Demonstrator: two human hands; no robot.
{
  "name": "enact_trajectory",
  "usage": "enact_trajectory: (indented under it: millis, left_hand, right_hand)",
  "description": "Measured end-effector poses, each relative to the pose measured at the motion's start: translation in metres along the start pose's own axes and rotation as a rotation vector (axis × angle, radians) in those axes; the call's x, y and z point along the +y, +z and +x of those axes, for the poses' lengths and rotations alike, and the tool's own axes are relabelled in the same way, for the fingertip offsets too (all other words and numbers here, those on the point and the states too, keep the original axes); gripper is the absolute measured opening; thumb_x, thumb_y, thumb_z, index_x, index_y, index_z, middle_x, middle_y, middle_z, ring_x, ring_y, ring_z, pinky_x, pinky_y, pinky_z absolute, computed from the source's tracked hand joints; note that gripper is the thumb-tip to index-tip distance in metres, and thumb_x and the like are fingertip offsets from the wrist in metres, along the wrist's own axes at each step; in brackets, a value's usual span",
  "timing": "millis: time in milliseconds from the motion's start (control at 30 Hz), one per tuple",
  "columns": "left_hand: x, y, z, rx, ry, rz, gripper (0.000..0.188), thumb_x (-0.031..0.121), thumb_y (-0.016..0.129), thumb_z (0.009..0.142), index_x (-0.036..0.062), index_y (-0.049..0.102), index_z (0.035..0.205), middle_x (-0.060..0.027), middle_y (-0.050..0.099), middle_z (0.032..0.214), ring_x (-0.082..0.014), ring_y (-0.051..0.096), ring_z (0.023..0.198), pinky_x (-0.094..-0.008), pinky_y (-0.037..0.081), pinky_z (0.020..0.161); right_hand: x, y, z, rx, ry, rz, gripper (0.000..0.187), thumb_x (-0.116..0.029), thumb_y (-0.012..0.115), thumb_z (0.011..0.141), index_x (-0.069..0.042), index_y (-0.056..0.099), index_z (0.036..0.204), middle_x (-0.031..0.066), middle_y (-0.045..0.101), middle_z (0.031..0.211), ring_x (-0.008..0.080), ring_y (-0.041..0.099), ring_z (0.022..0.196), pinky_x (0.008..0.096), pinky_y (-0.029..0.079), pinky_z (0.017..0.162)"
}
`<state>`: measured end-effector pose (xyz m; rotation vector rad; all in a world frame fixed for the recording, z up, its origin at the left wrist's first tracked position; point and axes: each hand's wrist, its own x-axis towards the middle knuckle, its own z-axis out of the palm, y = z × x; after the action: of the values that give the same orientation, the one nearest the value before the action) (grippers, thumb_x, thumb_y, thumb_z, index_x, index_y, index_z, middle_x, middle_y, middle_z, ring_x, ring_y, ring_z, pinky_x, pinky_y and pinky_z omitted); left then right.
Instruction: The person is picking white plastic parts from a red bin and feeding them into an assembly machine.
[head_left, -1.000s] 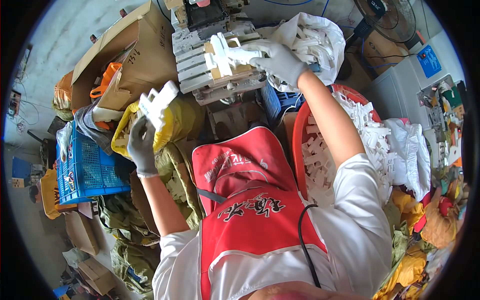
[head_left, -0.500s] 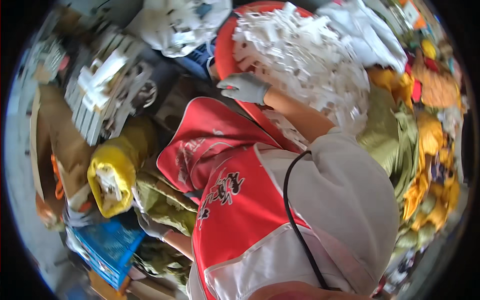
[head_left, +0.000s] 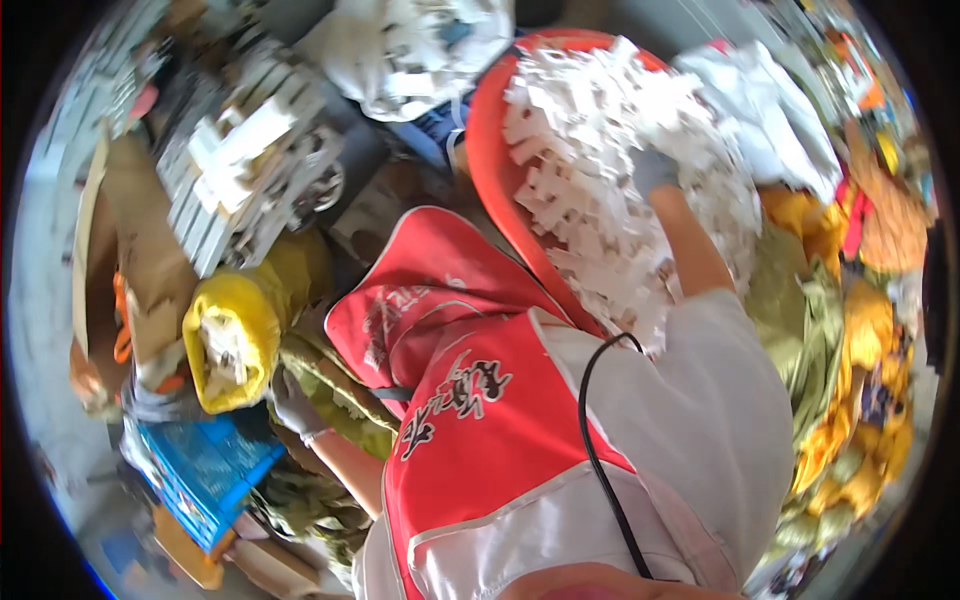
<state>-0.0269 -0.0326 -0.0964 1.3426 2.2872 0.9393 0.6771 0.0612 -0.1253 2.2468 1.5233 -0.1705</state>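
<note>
My right hand [head_left: 655, 172], in a grey glove, reaches into a heap of white strip-like pieces [head_left: 590, 200] that fills a red tub [head_left: 490, 150]. Its fingers are hidden among the pieces, so whether they grip any does not show. At lower left, my left hand [head_left: 295, 404], also gloved in grey, is beside a yellow sack [head_left: 262, 350]. White pieces [head_left: 222, 345] show in the mouth of that sack. An olive sack [head_left: 345, 395] lies right next to the left hand. The left fingers are blurred and partly hidden.
A blue plastic crate [head_left: 205, 475] stands at lower left, below an open cardboard box [head_left: 140, 250]. Grey slatted pieces [head_left: 225, 160] are stacked at upper left. White sacks [head_left: 405, 55] stand behind. Olive and orange bags [head_left: 855, 330] crowd the right side.
My right hand has moved from the tub's near left rim rightward into the white heap. My left hand has risen a little, closer to the yellow sack. The whole view has shifted slightly.
</note>
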Motion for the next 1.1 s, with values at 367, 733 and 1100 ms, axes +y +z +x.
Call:
enact_trajectory:
  millis: [367,733,1100]
  left_hand:
    - [0.100,-0.014,0.036,0.121,0.211,-0.217,0.023,0.009,0.055,0.089,-0.0027,0.062,0.107,-0.0108,0.066,0.101,-0.0144,0.061,0.093,-0.0268,0.046,0.085]
    - [0.248,-0.024,0.083,0.212,0.658,-0.072,0.022,0.011,0.060,0.083,0.0023,0.064,0.104,-0.0145,0.065,0.101,-0.0240,0.064,0.090,-0.0304,0.049,0.080]
    - [0.296,0.005,0.140,-0.184,0.692,-0.029,0.043,0.011,0.071,0.073,0.0018,0.059,0.114,-0.0111,0.066,0.100,-0.0162,0.063,0.088,-0.0296,0.049,0.080]
  right_hand:
    - [-0.069,-0.080,-0.012,0.091,-0.411,1.176,0.040,-0.001,0.058,0.079,-0.007,0.051,0.117,0.0057,0.056,0.098,0.0135,0.054,0.079,0.0290,0.047,0.073]
    - [-0.104,-0.072,-0.015,0.154,-0.408,1.377,0.038,-0.003,0.051,0.084,-0.005,0.049,0.121,0.0073,0.053,0.110,0.0135,0.055,0.083,0.0258,0.047,0.075]
    - [-0.107,-0.065,-0.024,-0.170,-0.452,2.199,0.036,-0.008,0.052,0.090,-0.005,0.046,0.125,0.0091,0.051,0.119,0.0178,0.053,0.105,0.0300,0.048,0.086]
